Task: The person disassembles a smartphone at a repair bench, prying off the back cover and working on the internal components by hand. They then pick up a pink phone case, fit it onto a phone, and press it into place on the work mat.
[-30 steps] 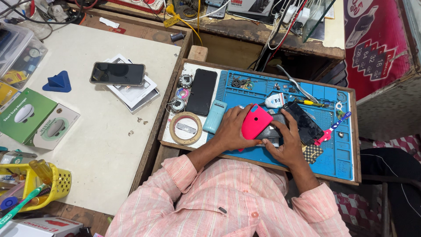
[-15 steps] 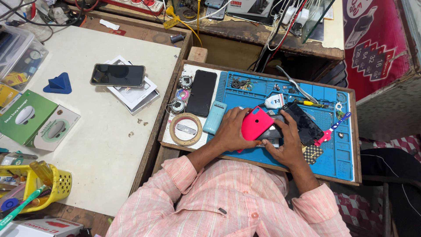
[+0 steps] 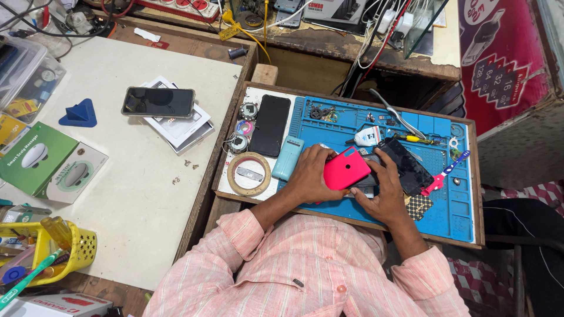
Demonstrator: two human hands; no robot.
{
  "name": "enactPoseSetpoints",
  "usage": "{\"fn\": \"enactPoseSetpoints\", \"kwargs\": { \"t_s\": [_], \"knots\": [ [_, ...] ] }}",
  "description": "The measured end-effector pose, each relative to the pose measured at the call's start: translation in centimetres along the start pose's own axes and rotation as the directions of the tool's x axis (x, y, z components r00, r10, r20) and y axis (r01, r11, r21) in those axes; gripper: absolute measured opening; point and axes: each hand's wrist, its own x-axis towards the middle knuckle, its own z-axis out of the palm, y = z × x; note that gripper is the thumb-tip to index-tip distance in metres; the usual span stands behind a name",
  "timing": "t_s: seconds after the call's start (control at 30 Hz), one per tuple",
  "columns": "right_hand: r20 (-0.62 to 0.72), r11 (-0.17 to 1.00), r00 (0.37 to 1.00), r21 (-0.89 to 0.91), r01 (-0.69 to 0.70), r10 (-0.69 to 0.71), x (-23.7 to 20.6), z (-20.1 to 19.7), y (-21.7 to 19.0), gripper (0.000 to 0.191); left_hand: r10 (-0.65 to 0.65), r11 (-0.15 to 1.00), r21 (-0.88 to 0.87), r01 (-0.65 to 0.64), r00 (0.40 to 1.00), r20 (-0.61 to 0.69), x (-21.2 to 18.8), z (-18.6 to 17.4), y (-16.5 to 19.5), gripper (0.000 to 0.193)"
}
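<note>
Table (image 3: 135, 199), pale, wide, far to left of left hand. Blue work mat (image 3: 452, 205) under both hands, on wooden tray. Black phone (image 3: 271, 125) just beyond left hand, face down, flat. Pink phone cover (image 3: 346, 168) between hands, tilted, over dark phone body. Left hand (image 3: 309, 176) curled on cover's left edge, gripping it. Right hand (image 3: 386, 191) clasps dark phone body (image 3: 367, 181) beneath cover, fingers bent. Tape roll (image 3: 249, 174) left of left hand. Pink-handled tool (image 3: 442, 176) right of right hand.
</note>
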Motion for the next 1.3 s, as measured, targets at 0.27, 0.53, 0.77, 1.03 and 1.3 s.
{"fn": "enactPoseSetpoints", "kwargs": {
  "t_s": [0.27,0.53,0.77,1.03,1.3],
  "knots": [
    [0.005,1.0,1.0,0.016,-0.002,0.002,0.1,-0.14,-0.04,0.076,-0.006,1.0,0.006,0.006,1.0,0.006,0.06,-0.11,0.1,0.091],
    [0.02,0.999,1.0,0.029,-0.023,0.022,0.26,-0.27,-0.21,0.077,-0.006,1.0,0.017,0.006,1.0,0.006,0.06,-0.19,0.27,0.093],
    [0.017,0.999,1.0,0.029,-0.015,0.014,0.49,-0.6,-0.5,0.078,-0.005,1.0,0.011,0.005,1.0,-0.001,0.18,-0.28,0.54,0.097],
    [0.007,0.999,1.0,0.031,-0.013,0.012,0.38,-0.63,-0.55,0.08,0.01,1.0,0.0,-0.01,1.0,-0.011,0.07,-0.52,0.86,0.096],
    [0.02,0.998,1.0,0.056,-0.011,0.01,0.29,-0.53,-0.56,0.077,-0.011,1.0,0.017,0.011,1.0,0.0,0.04,-0.61,0.92,0.097]
  ]
}}
